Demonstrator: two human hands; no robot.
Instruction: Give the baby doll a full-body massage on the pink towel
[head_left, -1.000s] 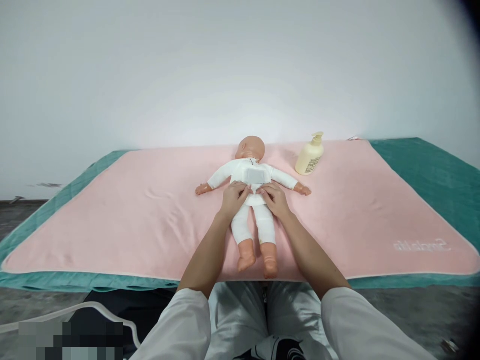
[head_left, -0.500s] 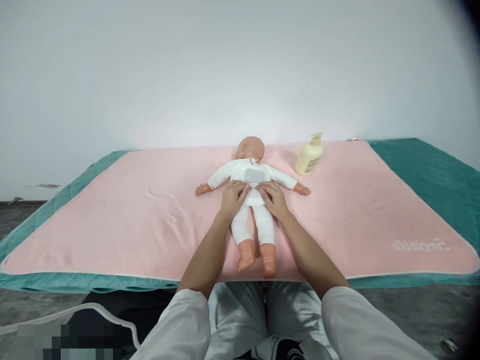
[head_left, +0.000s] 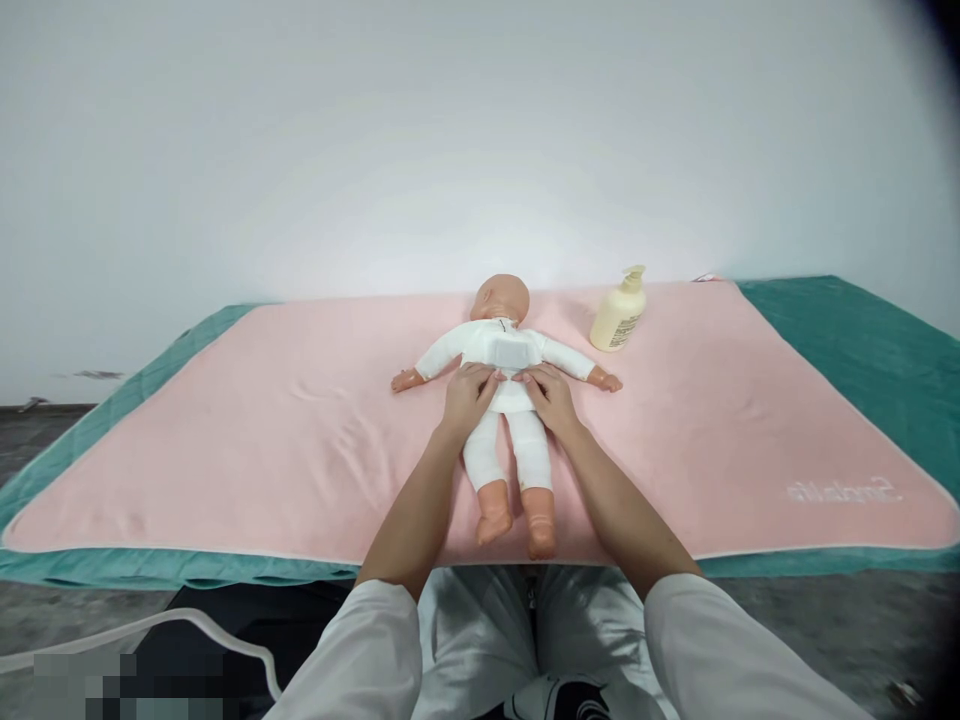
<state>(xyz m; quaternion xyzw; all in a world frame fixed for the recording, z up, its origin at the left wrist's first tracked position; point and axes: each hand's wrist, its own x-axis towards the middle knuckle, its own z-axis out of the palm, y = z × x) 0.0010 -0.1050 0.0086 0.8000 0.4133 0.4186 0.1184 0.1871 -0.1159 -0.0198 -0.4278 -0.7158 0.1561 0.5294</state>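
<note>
A baby doll [head_left: 512, 398] with a white cloth body lies on a pink mat [head_left: 285, 430], its head away from me and its back up. A pale rectangular patch [head_left: 510, 352] shows on its upper back. My left hand [head_left: 469, 396] rests on the left side of the doll's waist, thumb toward the middle. On the right side of the waist lies my right hand [head_left: 549, 394], its thumb also pointing inward. Both hands touch the cloth with fingers laid flat around the sides, and neither holds a separate object. Some fingertips are hidden.
A cream pump bottle [head_left: 618, 312] stands on the mat, right of the doll's head. Green cloth [head_left: 862, 330] shows under the mat's edges. A pale wall [head_left: 480, 130] rises behind. A white tube [head_left: 180, 616] curves at the lower left.
</note>
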